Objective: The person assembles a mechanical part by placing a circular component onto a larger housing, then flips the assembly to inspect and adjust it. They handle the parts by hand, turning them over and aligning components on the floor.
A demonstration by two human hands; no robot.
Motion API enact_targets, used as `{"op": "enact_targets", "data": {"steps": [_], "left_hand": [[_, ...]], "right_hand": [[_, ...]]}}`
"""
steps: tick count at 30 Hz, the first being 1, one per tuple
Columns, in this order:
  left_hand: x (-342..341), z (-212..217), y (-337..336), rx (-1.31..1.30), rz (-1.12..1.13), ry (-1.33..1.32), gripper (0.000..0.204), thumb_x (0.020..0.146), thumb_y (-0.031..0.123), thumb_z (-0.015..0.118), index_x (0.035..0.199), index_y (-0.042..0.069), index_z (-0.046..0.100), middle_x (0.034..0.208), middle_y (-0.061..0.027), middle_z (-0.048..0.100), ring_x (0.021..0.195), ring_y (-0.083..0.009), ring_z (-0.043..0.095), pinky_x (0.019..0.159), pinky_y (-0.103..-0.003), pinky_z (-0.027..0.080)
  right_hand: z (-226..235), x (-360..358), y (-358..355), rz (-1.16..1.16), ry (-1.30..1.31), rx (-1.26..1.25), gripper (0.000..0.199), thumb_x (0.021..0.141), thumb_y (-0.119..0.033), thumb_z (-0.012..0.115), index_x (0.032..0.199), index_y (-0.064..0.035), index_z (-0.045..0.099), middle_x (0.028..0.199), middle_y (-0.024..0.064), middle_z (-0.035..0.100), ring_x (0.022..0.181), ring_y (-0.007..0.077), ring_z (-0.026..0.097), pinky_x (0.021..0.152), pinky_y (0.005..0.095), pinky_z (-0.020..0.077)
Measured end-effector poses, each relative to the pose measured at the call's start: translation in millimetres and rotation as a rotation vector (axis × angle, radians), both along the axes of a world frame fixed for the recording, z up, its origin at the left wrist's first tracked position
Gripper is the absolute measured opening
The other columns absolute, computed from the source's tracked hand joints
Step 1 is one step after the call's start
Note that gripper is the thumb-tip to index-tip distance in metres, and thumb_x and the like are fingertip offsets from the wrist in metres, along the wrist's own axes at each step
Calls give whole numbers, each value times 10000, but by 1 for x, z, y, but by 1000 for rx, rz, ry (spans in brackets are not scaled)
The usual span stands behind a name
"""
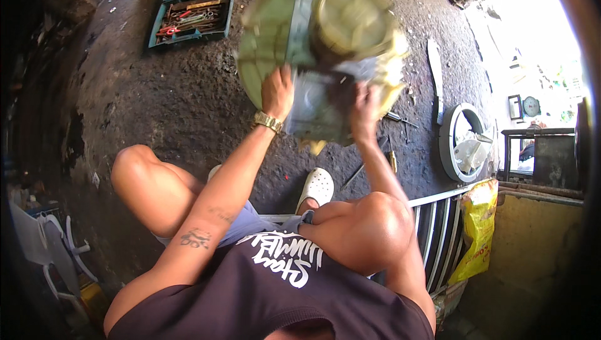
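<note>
Ahead of me is a bulky machine part (322,105), smeared by motion. It has a pale green round disc (266,46) on its left, a grey panel along the middle and a yellowish round housing (354,18) on its right. My left hand (277,94), with a gold watch at the wrist, grips the near left side of the grey panel. Against the panel's right side my right hand (365,111) is closed, its fingers blurred. Both arms stretch forward. Whether the part rests on the ground or is lifted, I cannot tell.
An open teal toolbox (158,27) full of wrenches lies at far left. To the right are a dark screwdriver (400,119), a yellow-handled screwdriver (393,160), a long pale blade (435,68) and a grey ring (446,146) holding clear plastic. A yellow bag (479,230) hangs by white bars.
</note>
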State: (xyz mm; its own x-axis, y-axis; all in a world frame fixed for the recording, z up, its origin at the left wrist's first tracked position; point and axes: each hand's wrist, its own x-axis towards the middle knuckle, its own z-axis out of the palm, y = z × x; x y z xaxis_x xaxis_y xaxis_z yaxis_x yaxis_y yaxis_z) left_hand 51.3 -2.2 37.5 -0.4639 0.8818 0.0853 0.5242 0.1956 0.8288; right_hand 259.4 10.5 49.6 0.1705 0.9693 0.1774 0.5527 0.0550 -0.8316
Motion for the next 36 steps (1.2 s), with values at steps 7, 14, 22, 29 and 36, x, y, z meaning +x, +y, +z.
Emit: {"op": "enact_targets", "data": {"steps": [7, 14, 22, 29, 36], "left_hand": [[-2, -142, 22, -172, 53, 92, 659, 1088, 542, 368, 937, -15, 685, 943, -317, 700, 906, -520, 665, 794, -600, 513], [1, -134, 4, -272, 17, 26, 660, 1088, 523, 370, 956, -33, 700, 978, -318, 707, 931, -527, 662, 833, -603, 508], [2, -109, 8, -459, 33, -43, 789, 999, 699, 421, 1075, -28, 718, 1047, -324, 716, 1015, -506, 683, 890, -568, 528], [-1, -119, -4, -229, -37, -94, 504, 853, 468, 805, 908, -22, 704, 884, -271, 726, 853, -446, 708, 747, -494, 544], [8, -123, -45, -76, -19, -141, 479, 878, 412, 803, 770, -8, 598, 691, -200, 620, 625, -282, 580, 625, -436, 457]], "right_hand": [[-121, 8, 23, 49, -207, -437, 581, 1082, -505, 426, 1355, -18, 585, 1219, 315, 678, 1135, 494, 645, 996, 532, 487], [-107, 5, 15, -24, -229, -436, 583, 1070, -508, 442, 1248, 19, 616, 1164, 329, 683, 1141, 492, 630, 986, 554, 457], [-132, 12, 41, -42, 51, -542, 646, 1027, -545, 513, 1337, 10, 625, 1213, 287, 703, 1160, 454, 653, 1008, 492, 475], [-153, 15, 30, -51, 216, -451, 539, 998, -470, 579, 1153, 30, 708, 991, 204, 741, 897, 316, 671, 865, 442, 496], [-116, 26, -12, -48, 334, -440, 463, 1048, -342, 607, 1225, 76, 695, 1093, 100, 727, 1023, 174, 608, 951, 327, 461]]}}
